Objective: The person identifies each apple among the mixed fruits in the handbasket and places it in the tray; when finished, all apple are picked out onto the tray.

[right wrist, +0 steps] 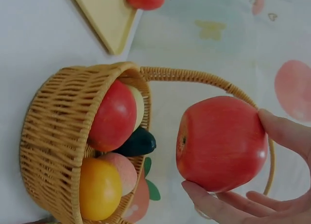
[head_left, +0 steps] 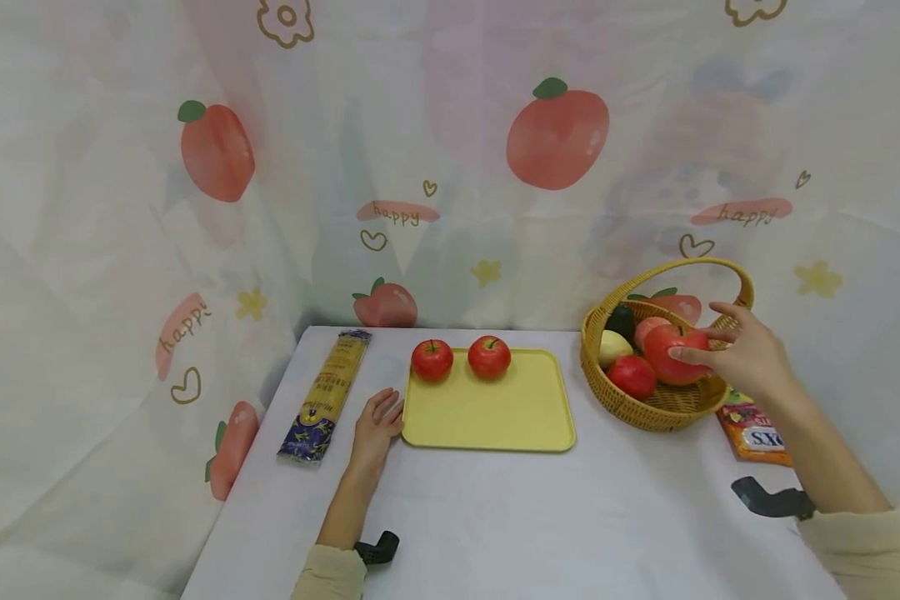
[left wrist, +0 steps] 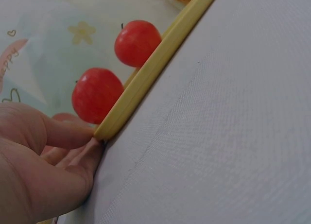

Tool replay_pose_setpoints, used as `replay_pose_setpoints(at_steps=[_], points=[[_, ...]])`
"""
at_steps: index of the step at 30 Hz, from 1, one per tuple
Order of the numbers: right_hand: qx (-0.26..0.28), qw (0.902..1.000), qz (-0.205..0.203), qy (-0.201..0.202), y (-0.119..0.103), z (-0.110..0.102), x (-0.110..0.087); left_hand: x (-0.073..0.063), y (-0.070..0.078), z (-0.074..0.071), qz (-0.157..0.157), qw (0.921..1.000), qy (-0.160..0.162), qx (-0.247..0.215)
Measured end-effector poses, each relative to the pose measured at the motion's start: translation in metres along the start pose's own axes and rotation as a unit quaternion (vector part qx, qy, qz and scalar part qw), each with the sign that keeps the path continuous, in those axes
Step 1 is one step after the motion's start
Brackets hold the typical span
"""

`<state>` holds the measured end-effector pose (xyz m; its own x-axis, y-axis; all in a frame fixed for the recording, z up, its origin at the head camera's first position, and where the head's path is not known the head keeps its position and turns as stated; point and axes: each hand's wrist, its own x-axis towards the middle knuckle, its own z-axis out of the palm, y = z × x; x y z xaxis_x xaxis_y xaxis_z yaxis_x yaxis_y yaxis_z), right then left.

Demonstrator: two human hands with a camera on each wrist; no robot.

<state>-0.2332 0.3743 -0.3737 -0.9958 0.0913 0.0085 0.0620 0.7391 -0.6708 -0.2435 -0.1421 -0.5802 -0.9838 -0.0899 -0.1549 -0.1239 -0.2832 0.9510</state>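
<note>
My right hand (head_left: 750, 354) grips a large red apple (right wrist: 221, 144) between thumb and fingers, over the wicker basket (head_left: 663, 421). In the right wrist view the apple is apart from the fruit in the basket. At the left edge of the yellow tray (head_left: 487, 417), my left hand (head_left: 377, 423) has its fingertips on the rim, pinching it near the corner in the left wrist view. Two red apples, a left one (head_left: 432, 361) and a right one (head_left: 489, 357), rest along the tray's far side.
The basket holds a red fruit (right wrist: 114, 117), a yellow fruit (right wrist: 99, 189), a pinkish fruit (right wrist: 121, 173), a pale one (head_left: 613, 348) and a dark green one (right wrist: 137, 142). Its handle (head_left: 671, 262) arches overhead. A noodle packet (head_left: 326, 396) lies left, an orange snack bag (head_left: 757, 435) right.
</note>
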Motion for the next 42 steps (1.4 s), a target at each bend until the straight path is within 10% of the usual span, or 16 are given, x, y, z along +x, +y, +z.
replay_pose_setpoints(at_steps=[28,42], points=[[0.110,0.9857,-0.070,0.106,-0.031,0.062,-0.019,0.000,0.000,0.002,0.006,1.0000,0.001,0.007],[0.159,0.9758,-0.124,0.086,-0.047,0.093,-0.020,-0.001,0.001,0.002,0.007,0.9999,0.000,0.010]])
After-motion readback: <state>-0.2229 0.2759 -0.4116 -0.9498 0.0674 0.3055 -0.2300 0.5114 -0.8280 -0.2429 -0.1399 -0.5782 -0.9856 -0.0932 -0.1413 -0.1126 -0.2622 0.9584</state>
